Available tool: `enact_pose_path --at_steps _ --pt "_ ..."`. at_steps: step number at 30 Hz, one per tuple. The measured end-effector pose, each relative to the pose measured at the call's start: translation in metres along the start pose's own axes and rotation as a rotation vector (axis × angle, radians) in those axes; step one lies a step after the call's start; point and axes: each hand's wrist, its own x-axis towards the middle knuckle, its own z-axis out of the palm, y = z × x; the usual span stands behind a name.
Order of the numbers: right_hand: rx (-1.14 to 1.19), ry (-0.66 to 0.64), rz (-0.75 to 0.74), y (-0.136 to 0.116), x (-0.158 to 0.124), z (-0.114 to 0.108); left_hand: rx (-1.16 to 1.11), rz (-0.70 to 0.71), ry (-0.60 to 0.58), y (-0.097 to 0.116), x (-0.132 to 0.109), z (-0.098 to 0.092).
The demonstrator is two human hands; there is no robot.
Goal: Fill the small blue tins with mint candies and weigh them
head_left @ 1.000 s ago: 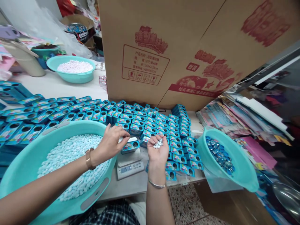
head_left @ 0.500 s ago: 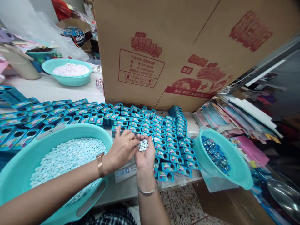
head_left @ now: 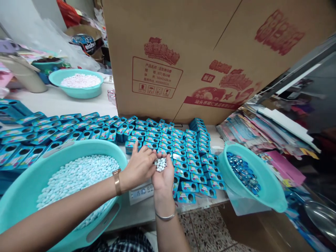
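My right hand (head_left: 162, 180) is palm up and cupped around a small heap of pale blue candies (head_left: 160, 164). My left hand (head_left: 140, 164) lies palm down against it, one finger raised and the others curled at the heap's edge. Its fingertips are hidden, so I cannot make out what they hold. Beneath both hands is a white digital scale (head_left: 135, 202) with a lit display. A large turquoise basin (head_left: 15, 206) of the same candies stands left, under my left forearm. Rows of blue tins (head_left: 189, 187), each with a round hole on top, surround my hands.
A big cardboard box (head_left: 194, 45) rises behind the tins. At right, a turquoise basin (head_left: 273, 185) of shiny blue pieces overhangs the table edge, near stacked printed sheets (head_left: 252, 129). Back left are a smaller basin (head_left: 78, 92) of pale pink candies and a beige bottle (head_left: 28, 75).
The view has shifted slightly. My left fingers have moved a little at the edge of the candies in my right palm; both hands stay together above the scale.
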Motion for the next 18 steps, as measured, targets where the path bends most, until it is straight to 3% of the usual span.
enact_pose_path --at_steps 7,14,18 --pt "0.002 0.048 0.032 -0.007 0.006 -0.007 -0.183 -0.100 0.034 -0.015 -0.007 -0.004" --pt "0.012 0.003 -0.022 -0.026 0.010 -0.011 -0.055 -0.089 -0.040 -0.029 -0.013 0.007" --pt "0.055 0.030 -0.042 -0.037 0.008 -0.009 -0.081 -0.125 0.012 -0.036 -0.011 -0.005"
